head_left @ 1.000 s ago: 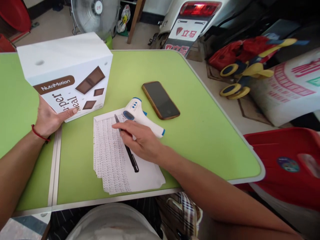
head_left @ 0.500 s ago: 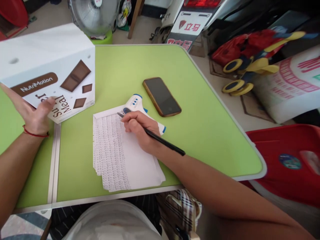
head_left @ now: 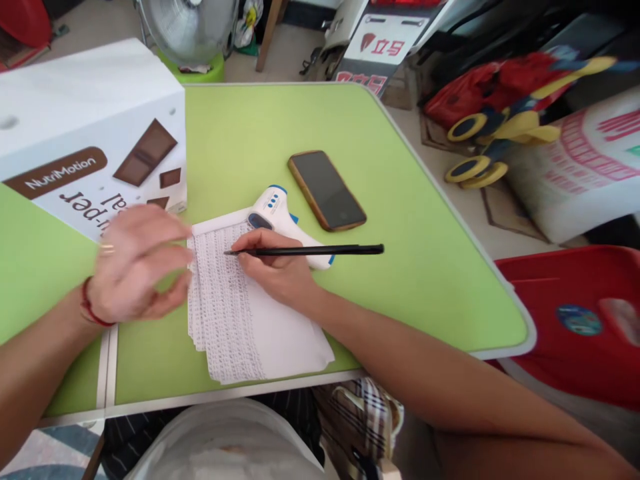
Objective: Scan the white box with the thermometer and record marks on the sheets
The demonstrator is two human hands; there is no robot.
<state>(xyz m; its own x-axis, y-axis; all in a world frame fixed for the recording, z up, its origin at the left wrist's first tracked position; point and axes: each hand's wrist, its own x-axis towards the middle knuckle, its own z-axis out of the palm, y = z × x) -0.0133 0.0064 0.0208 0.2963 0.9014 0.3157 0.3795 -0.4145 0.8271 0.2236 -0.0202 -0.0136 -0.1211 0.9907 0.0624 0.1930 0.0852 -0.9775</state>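
Observation:
My right hand (head_left: pixel 283 267) grips a black pen (head_left: pixel 330 251), lying nearly level with its tip to the left, over a stack of paper sheets (head_left: pixel 285 333). Rows of small handwriting cover the left part of the top sheet. Smeared by motion, my left hand (head_left: pixel 143 267) is in the air at the stack's left edge, thumb and fingers curved apart with nothing between them. Behind it stands a white NutriMotion box (head_left: pixel 95 93) with chocolate pictures, its lower front partly hidden by the hand. A white and blue infrared thermometer (head_left: pixel 273 210) lies just beyond my right hand.
A phone in a brown case (head_left: pixel 327 190) lies on the green table (head_left: pixel 425 280), right of the thermometer. Past the table stand a fan (head_left: pixel 190 33), a red plastic chair (head_left: pixel 575 287), a yellow-wheeled toy (head_left: pixel 505 133) and a printed white sack (head_left: pixel 575 180).
My left hand has let go of the box and moved right to the paper's edge. The box now stands on the table. My right hand has shifted the pen tip down and left, laying the pen flatter.

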